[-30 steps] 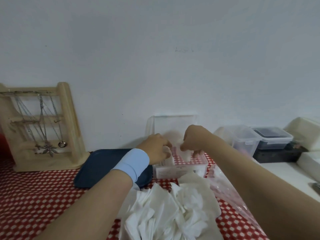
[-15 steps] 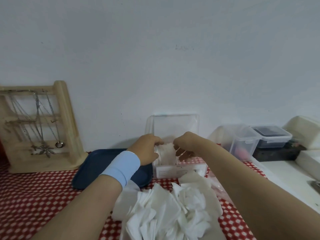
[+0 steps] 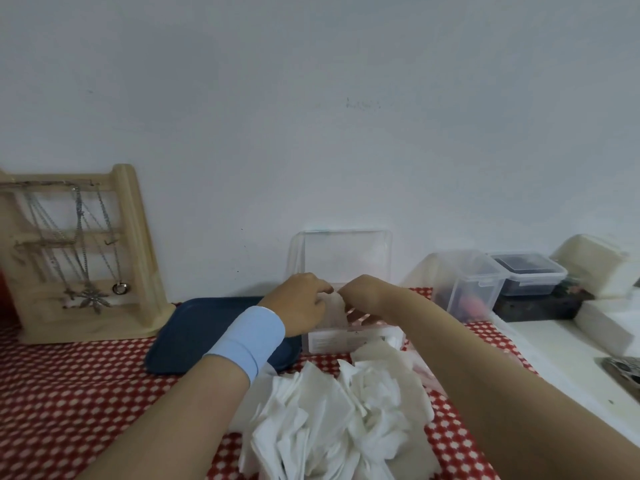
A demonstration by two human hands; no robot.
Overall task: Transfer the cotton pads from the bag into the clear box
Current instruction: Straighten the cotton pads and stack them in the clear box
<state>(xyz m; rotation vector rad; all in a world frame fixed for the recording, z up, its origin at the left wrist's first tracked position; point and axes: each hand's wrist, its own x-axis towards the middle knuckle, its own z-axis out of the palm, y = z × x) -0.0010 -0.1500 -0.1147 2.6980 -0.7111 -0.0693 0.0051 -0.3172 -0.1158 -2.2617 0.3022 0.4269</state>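
Red cloth with white dots covers the table, and a plain white wall is behind it. At the left stands a wooden rack with necklaces hanging on it. Next is a dark blue tray. The left hand, with a light blue wristband, and the right hand both pinch some cotton pads. The pads stand up tall, long side up and down, over the left end of the clear box. Its lid stands open. A pile of pads lies in front. Right of that, a clear tub holds something pink, and a second tub holds something dark.
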